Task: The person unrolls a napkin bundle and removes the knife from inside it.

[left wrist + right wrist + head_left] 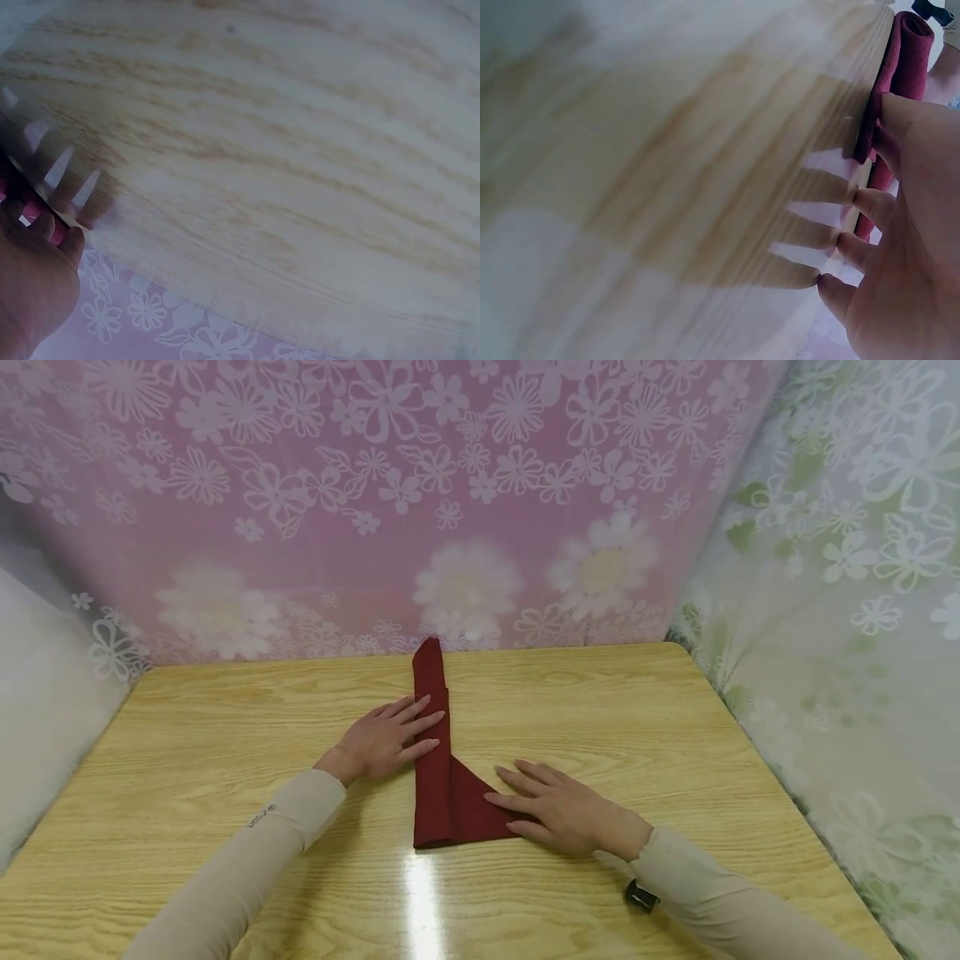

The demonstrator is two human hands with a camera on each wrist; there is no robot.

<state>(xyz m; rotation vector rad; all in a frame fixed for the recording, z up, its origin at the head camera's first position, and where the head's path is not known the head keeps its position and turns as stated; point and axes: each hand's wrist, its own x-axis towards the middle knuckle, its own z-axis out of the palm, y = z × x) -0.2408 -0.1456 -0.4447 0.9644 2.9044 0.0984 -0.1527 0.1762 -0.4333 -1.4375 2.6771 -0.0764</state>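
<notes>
A dark red cloth (pixel 432 802) lies on the table, folded into a long upright strip with a triangular flap (pixel 480 810) spreading to the right at its near end. My left hand (pixel 382 739) rests on the middle of the strip, fingers spread and fairly straight. On the flap's right corner lie the extended fingers of my right hand (pixel 566 810), covering its tip. The right wrist view shows the rolled end of the cloth (pixel 911 60) beyond the thumb of the right hand (pixel 900 225). At the left edge of its wrist view, the left hand (pixel 37 285) partly hides some red cloth.
The wood-grain table (pixel 225 735) meets a pink floral backdrop (pixel 337 568) along its far edge. A pale floral sheet (pixel 847 635) hangs along the right side. A small black device (pixel 641 896) sits at the right sleeve's cuff. Light glares off the table's near middle.
</notes>
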